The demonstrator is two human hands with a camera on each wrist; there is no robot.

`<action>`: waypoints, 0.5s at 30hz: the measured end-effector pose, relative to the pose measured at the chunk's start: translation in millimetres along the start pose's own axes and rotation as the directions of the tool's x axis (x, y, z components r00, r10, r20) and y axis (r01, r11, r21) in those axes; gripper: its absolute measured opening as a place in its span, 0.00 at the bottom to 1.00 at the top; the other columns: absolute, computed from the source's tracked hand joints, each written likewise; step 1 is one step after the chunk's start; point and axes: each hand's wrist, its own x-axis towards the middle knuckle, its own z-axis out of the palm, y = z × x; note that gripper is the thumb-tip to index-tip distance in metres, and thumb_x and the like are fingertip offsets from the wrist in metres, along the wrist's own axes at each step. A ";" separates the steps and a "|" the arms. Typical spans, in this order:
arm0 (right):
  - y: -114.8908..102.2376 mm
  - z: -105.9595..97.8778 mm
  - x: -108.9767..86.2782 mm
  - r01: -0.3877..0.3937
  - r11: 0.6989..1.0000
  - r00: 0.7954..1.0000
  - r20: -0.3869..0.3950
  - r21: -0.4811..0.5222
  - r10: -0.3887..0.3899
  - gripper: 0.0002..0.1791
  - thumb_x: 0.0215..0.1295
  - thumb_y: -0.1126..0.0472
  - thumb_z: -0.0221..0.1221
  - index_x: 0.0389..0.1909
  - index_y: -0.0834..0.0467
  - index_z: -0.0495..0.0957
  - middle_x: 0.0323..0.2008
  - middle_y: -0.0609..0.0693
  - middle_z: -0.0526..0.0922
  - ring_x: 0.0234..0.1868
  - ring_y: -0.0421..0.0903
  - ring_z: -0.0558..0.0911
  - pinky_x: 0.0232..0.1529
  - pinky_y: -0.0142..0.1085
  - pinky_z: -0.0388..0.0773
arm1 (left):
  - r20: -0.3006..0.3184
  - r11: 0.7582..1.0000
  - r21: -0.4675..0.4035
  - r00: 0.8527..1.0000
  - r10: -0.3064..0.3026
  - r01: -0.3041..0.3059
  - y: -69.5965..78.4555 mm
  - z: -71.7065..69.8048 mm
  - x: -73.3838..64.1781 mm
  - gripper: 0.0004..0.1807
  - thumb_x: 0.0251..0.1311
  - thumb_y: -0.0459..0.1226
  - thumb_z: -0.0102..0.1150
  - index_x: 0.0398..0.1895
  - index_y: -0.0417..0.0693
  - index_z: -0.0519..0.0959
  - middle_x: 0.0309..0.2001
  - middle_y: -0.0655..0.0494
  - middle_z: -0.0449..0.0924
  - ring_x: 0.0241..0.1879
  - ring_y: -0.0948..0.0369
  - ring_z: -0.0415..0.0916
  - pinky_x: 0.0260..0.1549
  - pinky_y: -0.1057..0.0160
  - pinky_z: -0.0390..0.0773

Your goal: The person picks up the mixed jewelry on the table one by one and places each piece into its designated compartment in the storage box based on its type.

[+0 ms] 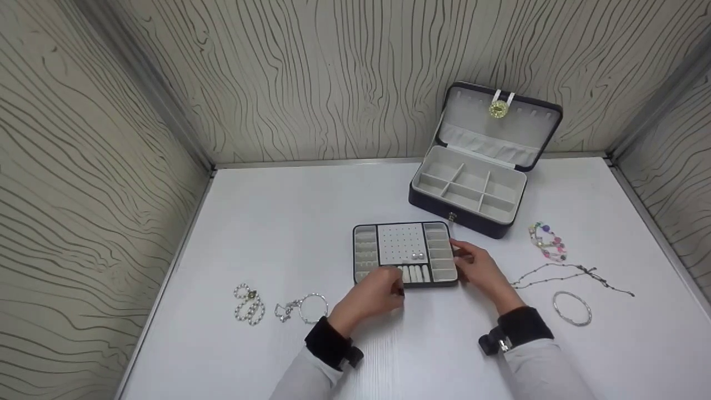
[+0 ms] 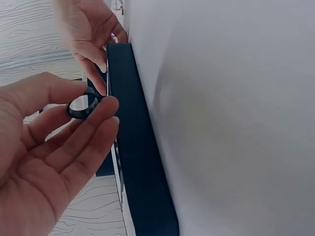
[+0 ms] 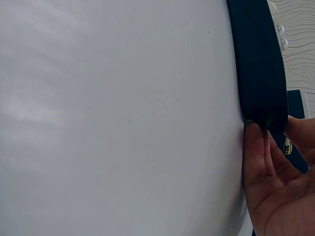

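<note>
A dark jewelry tray (image 1: 395, 241) with small side compartments, a perforated panel and ring rolls lies flat on the table. My left hand (image 1: 375, 294) is at its front edge, beside the ring rolls. Between thumb and fingers it pinches a dark, shiny ring (image 2: 81, 114), seen closely in the left wrist view. My right hand (image 1: 480, 272) grips the tray's right end, thumb near the top and fingers low against the side wall (image 3: 261, 59). Two pearl earrings (image 1: 417, 256) sit on the lower right of the perforated panel.
Behind the tray stands an open jewelry box (image 1: 466, 215) with its lid (image 1: 500, 128) tipped back. A bead bracelet (image 1: 547, 243), a thin necklace (image 1: 555, 276) and a bangle (image 1: 572, 309) lie to the right. On the left are a pearl strand (image 1: 249, 305) and a silver bracelet (image 1: 314, 308).
</note>
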 end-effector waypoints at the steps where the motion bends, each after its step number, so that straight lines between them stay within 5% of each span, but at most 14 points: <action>1: 0.0 0.0 0.0 -0.002 1.000 1.000 0.000 0.004 0.002 0.25 0.69 0.72 0.52 0.66 0.68 0.67 0.49 0.67 0.78 0.47 0.58 0.79 0.36 0.36 0.77 | -0.013 1.000 -0.008 1.000 -0.007 0.007 0.8 -0.2 2.1 0.09 0.46 0.26 0.66 0.27 0.45 0.77 0.26 0.62 0.74 0.25 0.67 0.70 0.25 0.72 0.73; 15: 2.0 1.5 1.1 0.016 1.000 1.000 -0.021 -0.026 -0.016 0.24 0.68 0.71 0.53 0.65 0.68 0.68 0.47 0.65 0.79 0.46 0.58 0.80 0.41 0.38 0.76 | -0.179 0.970 0.232 0.983 -0.031 0.073 -4.9 12.5 30.3 0.05 0.53 0.34 0.70 0.33 0.49 0.83 0.29 0.61 0.83 0.30 0.64 0.79 0.32 0.68 0.77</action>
